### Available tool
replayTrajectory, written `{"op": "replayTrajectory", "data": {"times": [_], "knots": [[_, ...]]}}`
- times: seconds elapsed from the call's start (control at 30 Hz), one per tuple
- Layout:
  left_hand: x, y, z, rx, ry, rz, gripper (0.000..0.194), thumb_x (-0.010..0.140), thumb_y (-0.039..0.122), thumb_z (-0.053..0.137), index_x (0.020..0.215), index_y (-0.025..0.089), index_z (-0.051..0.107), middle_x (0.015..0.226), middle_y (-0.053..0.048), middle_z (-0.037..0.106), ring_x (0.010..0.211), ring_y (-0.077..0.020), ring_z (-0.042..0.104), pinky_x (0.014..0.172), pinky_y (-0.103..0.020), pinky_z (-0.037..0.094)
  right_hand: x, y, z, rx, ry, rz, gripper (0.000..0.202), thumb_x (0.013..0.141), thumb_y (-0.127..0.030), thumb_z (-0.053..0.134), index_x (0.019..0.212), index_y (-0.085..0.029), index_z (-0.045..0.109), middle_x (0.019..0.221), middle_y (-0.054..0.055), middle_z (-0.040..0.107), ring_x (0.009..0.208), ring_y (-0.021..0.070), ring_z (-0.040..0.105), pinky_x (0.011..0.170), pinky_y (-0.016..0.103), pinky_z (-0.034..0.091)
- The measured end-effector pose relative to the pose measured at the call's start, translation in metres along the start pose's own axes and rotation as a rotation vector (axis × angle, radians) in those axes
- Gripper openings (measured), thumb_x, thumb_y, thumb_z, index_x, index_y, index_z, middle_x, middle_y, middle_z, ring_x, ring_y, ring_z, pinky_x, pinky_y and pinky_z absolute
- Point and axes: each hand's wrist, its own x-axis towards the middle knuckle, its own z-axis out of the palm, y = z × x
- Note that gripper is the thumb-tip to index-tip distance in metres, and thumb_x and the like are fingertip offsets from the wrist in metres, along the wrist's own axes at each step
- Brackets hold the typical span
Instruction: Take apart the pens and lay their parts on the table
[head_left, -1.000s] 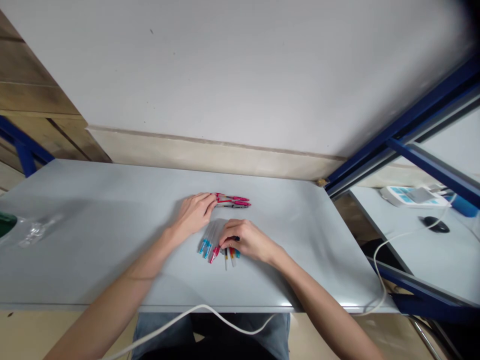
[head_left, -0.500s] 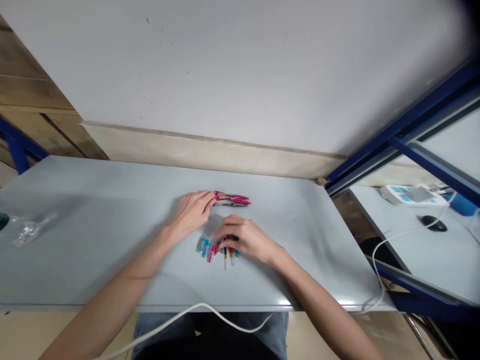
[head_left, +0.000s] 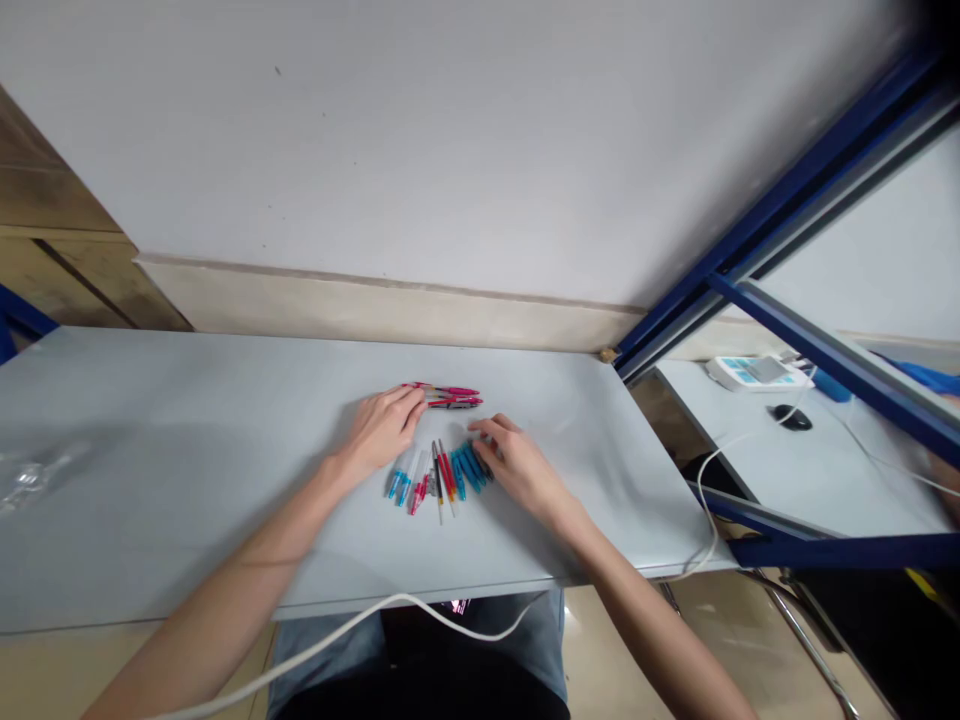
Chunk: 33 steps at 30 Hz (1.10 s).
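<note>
See slim pen parts [head_left: 401, 486], blue, pink and clear, fanned on the tabletop [head_left: 262, 410] with refills [head_left: 448, 475], less covered than before; right hand [head_left: 517, 462] loosely spread beside, left hand [head_left: 384, 422] against pink pens [head_left: 459, 391], pinch unclear.

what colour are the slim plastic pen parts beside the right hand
Mostly blue: the slim plastic pen parts beside the right hand, seen in the head view.

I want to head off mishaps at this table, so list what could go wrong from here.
The thin refills lie loose beside the blue pen parts; a nudge from the right hand could roll them out of line.
The left hand touches the bunched pens; a slip might scatter them.
The white cable loops through the foreground and could snag a movement.
</note>
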Motion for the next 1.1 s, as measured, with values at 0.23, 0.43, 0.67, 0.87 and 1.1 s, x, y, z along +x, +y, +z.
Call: {"op": "replayTrajectory", "data": {"times": [0.23,0.43,0.67,0.87,1.1], "knots": [[0.000,0.002,0.007,-0.270,0.059,0.015,0.025,0.105,0.025,0.040,0.095,0.020,0.062,0.093,-0.005,0.068,0.084,-0.0174,0.063,0.077,-0.029,0.047,0.052,-0.013,0.008,1.043,0.013,0.116,0.046,0.081,-0.043,0.079,0.117,-0.015,0.069,0.086,0.005,0.072,0.069,0.0139,0.061,0.062,0.026,0.048],[0.002,0.002,0.010,-0.392,0.071,-0.009,0.023,0.105,0.025,0.043,0.103,0.020,0.065,0.105,-0.006,0.070,0.095,-0.0186,0.065,0.088,-0.032,0.051,0.065,-0.015,0.028,1.319,0.125,0.224,0.036,0.074,-0.042,0.085,0.094,-0.014,0.075,0.076,0.002,0.068,0.061,0.0095,0.055,0.057,0.022,0.046],[0.003,0.000,0.012,-0.357,0.097,0.009,0.028,0.105,0.023,0.041,0.113,0.019,0.067,0.105,-0.009,0.068,0.099,-0.0191,0.065,0.092,-0.034,0.052,0.063,0.014,-0.001,1.241,0.282,0.238,0.039,0.074,-0.053,0.084,0.081,-0.018,0.068,0.071,-0.002,0.057,0.059,0.0090,0.047,0.049,0.021,0.038],[0.002,-0.003,0.017,-0.329,0.070,0.021,0.033,0.103,0.017,0.039,0.124,0.018,0.065,0.111,-0.010,0.068,0.104,-0.0196,0.065,0.093,-0.034,0.052,0.054,0.003,0.007,0.993,0.095,0.131,0.045,0.086,-0.061,0.069,0.075,-0.018,0.063,0.053,-0.005,0.047,0.044,0.0086,0.039,0.045,0.023,0.032],[0.001,-0.002,0.011,-0.196,0.044,-0.006,0.026,0.104,0.023,0.045,0.120,0.024,0.066,0.119,-0.006,0.072,0.107,-0.0213,0.068,0.093,-0.035,0.053,0.045,-0.015,0.017,0.784,0.015,-0.006,0.048,0.092,-0.062,0.060,0.072,-0.018,0.056,0.052,-0.005,0.044,0.047,0.0091,0.035,0.048,0.024,0.026]]}}
